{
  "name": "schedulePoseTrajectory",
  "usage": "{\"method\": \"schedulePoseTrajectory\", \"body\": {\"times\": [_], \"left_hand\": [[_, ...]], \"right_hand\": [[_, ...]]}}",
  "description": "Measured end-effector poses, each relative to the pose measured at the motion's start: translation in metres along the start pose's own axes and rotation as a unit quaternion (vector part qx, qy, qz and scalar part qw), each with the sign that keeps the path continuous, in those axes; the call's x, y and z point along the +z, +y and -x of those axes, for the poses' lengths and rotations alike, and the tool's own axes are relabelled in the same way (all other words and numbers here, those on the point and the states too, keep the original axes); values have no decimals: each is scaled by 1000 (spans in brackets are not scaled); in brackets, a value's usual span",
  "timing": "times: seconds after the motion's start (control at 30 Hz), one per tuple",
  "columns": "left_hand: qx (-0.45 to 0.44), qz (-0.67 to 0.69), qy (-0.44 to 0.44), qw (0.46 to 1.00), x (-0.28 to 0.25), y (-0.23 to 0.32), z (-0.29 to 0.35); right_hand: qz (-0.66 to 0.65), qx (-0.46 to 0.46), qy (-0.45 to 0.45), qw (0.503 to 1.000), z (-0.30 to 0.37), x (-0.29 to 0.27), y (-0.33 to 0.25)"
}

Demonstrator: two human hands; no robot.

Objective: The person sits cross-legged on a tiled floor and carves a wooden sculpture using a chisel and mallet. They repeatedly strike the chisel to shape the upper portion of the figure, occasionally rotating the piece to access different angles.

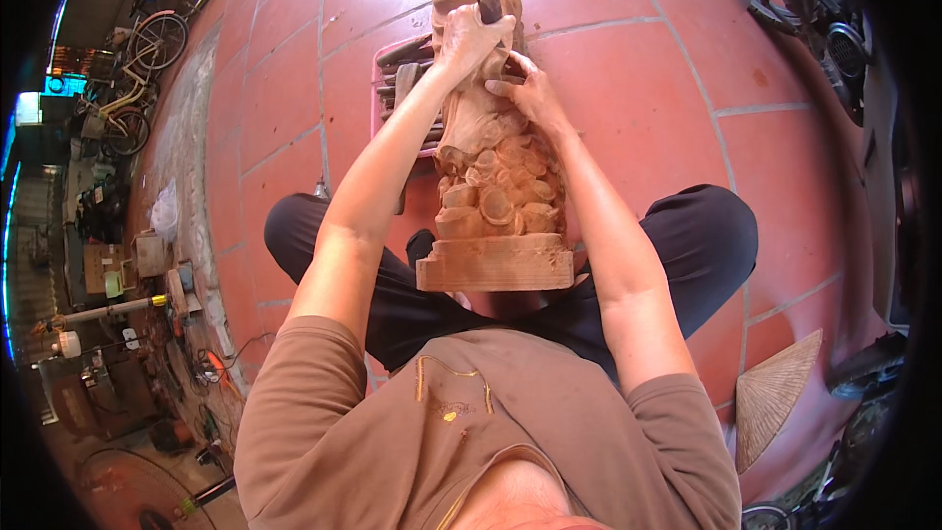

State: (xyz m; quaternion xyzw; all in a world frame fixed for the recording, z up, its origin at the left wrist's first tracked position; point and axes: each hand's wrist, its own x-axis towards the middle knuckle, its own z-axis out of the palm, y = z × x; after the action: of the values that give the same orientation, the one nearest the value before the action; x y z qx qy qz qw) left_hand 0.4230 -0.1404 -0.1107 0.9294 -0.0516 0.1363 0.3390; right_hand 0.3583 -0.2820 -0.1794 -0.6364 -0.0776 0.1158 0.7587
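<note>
Two hands work on one wooden carving (496,167), a tall reddish-brown figure lying along the middle of the frame, its square base resting on my lap near the centre and its head pointing to the top edge. My left hand (474,39) is wrapped in a closed fist around a dark tool handle (488,6), pressed against the figure's upper part; only the handle end shows, so I cannot tell what kind of blade it carries. My right hand (530,88) lies just below it, fingers curled loosely and flat on the wood, steadying it rather than gripping anything.

As I judge it, the main risk is a slip: the right hand sits very close to the tool, so a cut that skids off the grain could reach those fingers. The carving is propped only on my crossed legs, and a hard push could roll it onto the red tiled floor (628,98) and chip the fine relief near the base.

Counting: one carving, one tool in hand, one tray of tools (397,74) behind the carving at upper centre, one conical straw hat (775,393) at lower right, and at least two bicycles (137,69) at upper left.
</note>
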Motion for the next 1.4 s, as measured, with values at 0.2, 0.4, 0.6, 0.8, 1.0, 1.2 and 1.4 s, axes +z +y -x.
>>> {"method": "schedulePoseTrajectory", "body": {"times": [0.2,0.4,0.6,0.8,1.0,1.2,1.4], "left_hand": [[29,-7,-60,998,-21,49,23],[-4,37,-25,999,-12,24,-1],[18,-6,-77,997,-5,23,12],[-36,17,-79,996,-26,45,7],[39,15,8,999,4,13,12],[-24,51,-40,998,-24,35,15],[3,7,19,1000,-5,19,15]], "right_hand": [[39,13,54,998,0,-10,13],[4,-1,27,1000,4,3,1],[24,18,35,999,0,-5,11],[45,27,47,998,5,-7,3],[40,5,13,999,-1,-5,6],[22,10,36,999,-6,-9,22],[29,5,13,999,-4,-8,15]]}}
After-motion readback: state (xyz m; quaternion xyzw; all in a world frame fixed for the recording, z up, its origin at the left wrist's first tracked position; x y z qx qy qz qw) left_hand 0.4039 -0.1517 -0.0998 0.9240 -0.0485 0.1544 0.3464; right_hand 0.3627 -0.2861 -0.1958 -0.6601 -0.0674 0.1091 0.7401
